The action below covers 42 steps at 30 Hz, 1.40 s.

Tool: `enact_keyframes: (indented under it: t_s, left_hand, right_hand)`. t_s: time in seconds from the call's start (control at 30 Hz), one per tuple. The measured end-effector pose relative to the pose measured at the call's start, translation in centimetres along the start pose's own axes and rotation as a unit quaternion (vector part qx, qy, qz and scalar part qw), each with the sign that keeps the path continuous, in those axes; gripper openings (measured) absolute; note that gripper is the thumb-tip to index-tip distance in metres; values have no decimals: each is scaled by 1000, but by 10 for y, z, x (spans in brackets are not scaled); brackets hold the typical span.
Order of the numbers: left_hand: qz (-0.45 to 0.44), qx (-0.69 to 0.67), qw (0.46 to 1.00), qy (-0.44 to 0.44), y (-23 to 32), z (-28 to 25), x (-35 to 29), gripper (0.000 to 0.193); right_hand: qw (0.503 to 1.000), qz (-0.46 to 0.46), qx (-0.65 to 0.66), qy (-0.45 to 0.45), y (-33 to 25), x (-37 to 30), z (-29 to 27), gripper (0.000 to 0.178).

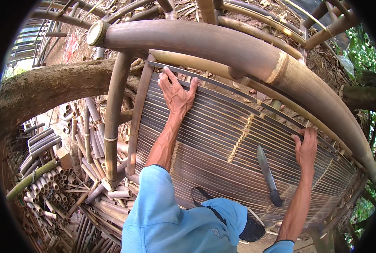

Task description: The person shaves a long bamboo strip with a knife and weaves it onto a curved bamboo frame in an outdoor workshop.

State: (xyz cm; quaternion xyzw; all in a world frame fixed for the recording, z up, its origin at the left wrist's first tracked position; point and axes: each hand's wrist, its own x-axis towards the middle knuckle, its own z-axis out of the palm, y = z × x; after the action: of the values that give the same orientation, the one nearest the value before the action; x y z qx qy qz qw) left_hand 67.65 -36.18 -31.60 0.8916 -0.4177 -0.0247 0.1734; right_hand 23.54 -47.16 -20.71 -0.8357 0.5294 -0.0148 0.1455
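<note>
Dark slat (pixel 230 89) upper ctr of frame, along bench (pixel 140 114) edge. Your L hand (pixel 177 96) spread, tips on slat; R hand (pixel 307 146) curled at slat, can't tell if pinching. Prob. light, springy, slick; hold nr both ends.

We look down from a head-worn camera, the left of its pair, through a wide fisheye lens that bends straight edges toward a dark round rim. We face the slatted surface (pixel 209 141) from close above, the blue shirt (pixel 171 223) filling much of the lower edge and the left hand (pixel 177 98) and right hand (pixel 307 148) farther up. Our view takes in the thick bamboo pole (pixel 196 40) beyond and cut tubes (pixel 44 183) leftward.
</note>
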Motion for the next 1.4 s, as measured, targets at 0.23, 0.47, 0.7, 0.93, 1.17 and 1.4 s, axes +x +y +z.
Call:
enact_keyframes:
  t_s: [0.23, 0.47, 0.7, 0.93, 1.17, 1.4]
  left_hand:
    - [-11, -12, 1000, -13, 0, -2, 2, 113]
    - [-10, -5, 1000, -15, -1, 2, -1, 112]
    - [3, 1, 1000, -7, 4, 3, 2, 110]
    - [2, 14, 1000, -17, -2, 4, 3, 109]
    - [2, 13, 1000, -17, -6, 10, 2, 112]
    - [-8, 2, 1000, -18, -3, 7, 1, 111]
  right_hand:
    - [1000, 8, 3, 10, 0, 0, 9, 27]
    - [1000, 19, 22, -8, -8, 2, 8, 27]
    - [998, 50, 42, 17, -2, 3, 18, 19]
    - [998, 45, 24, 41, 6, 1, 34, 22]
    - [997, 37, 2, 69, 7, -2, 53, 29]
    - [997, 35, 4, 64, 6, -1, 50, 28]
